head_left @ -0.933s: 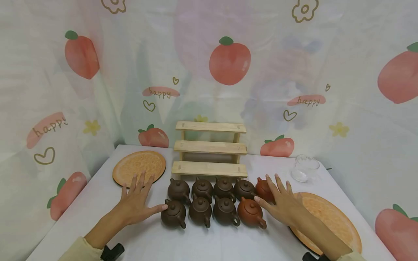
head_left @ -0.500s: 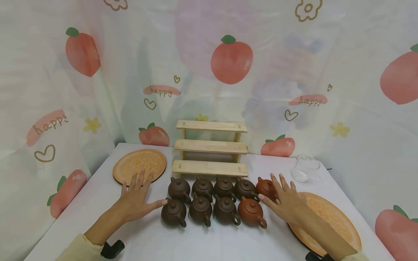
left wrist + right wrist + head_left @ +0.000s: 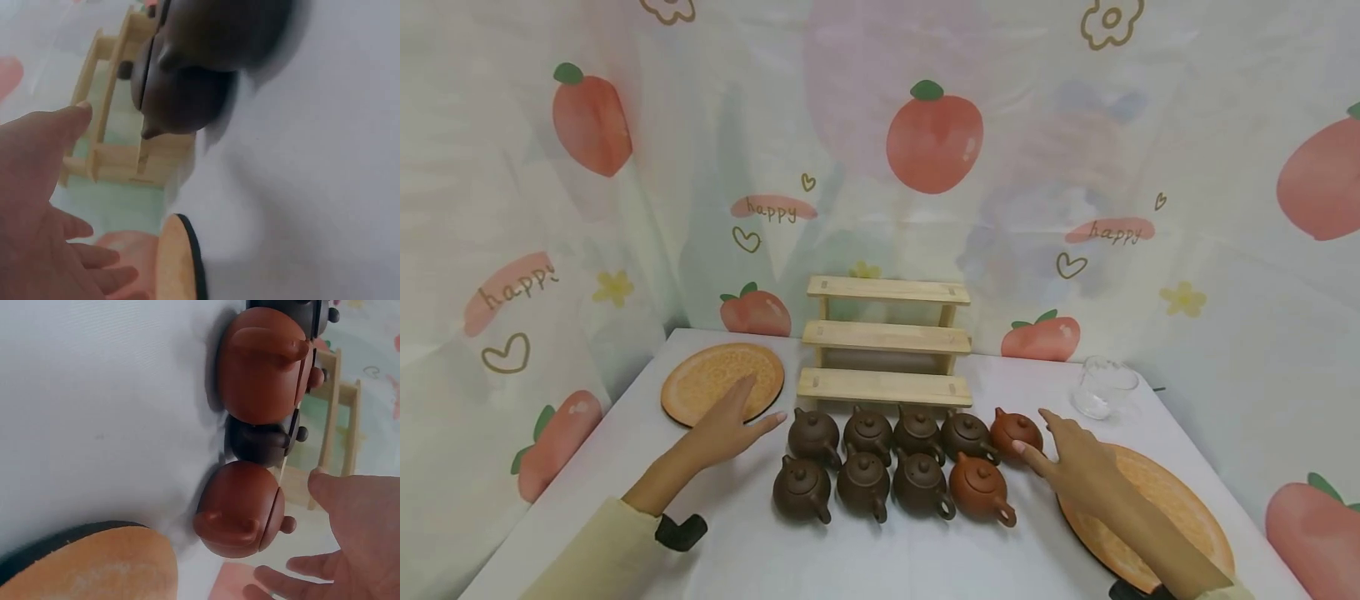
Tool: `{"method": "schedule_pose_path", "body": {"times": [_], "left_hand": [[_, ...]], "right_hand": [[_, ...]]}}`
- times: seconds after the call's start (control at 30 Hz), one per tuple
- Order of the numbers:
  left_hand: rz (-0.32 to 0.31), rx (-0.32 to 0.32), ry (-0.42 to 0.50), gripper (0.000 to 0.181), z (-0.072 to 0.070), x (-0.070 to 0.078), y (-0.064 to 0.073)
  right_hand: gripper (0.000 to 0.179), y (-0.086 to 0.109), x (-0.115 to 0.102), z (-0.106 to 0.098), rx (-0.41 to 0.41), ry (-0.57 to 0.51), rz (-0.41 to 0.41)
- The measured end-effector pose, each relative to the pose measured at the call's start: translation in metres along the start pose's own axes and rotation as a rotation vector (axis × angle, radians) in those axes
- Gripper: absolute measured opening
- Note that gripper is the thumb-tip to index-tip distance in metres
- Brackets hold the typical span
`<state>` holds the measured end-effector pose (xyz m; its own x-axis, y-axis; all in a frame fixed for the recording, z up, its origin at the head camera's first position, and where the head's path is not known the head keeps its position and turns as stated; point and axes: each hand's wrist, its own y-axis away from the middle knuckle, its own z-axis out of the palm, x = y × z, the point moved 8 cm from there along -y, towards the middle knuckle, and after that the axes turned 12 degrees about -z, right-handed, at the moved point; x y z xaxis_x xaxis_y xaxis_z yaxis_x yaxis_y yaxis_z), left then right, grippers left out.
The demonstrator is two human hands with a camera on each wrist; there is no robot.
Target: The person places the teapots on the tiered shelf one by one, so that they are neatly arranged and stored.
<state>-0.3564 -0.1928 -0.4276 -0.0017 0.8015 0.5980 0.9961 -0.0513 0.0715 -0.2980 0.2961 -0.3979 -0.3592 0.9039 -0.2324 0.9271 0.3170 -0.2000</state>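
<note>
Two rows of small clay teapots stand on the white table, several of them dark brown, like the front-left teapot. At the right end are a front reddish-brown teapot and a back reddish-brown teapot. My left hand reaches past the left side of the rows, thumb spread from straight fingers, holding nothing. My right hand is beside the back reddish teapot, its thumb tip overlapping that pot's edge in the head view. In the right wrist view, its fingers extend loosely near the pot, holding nothing.
A three-step wooden rack stands behind the teapots. One round orange-patterned mat lies at the back left, another larger-looking orange mat under the right forearm. A clear glass vessel sits at the back right.
My left hand has moved forward and its thumb has left the front-left teapot's spout. My right hand has shifted right, uncovering more of the back reddish teapot. The teapots stay in place.
</note>
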Motion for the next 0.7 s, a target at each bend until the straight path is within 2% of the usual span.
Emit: {"method": "schedule_pose_path", "body": {"times": [0.1, 0.2, 0.37, 0.53, 0.7], "left_hand": [[-0.033, -0.026, 0.069, 0.103, 0.001, 0.0, -0.017], [-0.037, -0.03, 0.112, 0.095, 0.002, 0.003, -0.033], [-0.04, -0.063, 0.185, 0.09, 0.011, 0.008, -0.052], [-0.039, -0.091, 0.233, 0.091, 0.021, 0.014, -0.067], [-0.038, -0.12, 0.251, 0.086, 0.028, 0.019, -0.076]], "right_hand": [[0.081, 0.002, 0.005, -0.001, 0.019, 0.011, 0.024], [0.076, 0.003, 0.009, 0.001, 0.023, 0.006, 0.039], [0.068, 0.001, 0.015, 0.007, -0.04, 0.01, 0.051], [0.043, -0.001, 0.017, 0.018, -0.121, 0.022, 0.026], [0.032, 0.0, 0.017, 0.024, -0.143, 0.015, 0.016]]}}
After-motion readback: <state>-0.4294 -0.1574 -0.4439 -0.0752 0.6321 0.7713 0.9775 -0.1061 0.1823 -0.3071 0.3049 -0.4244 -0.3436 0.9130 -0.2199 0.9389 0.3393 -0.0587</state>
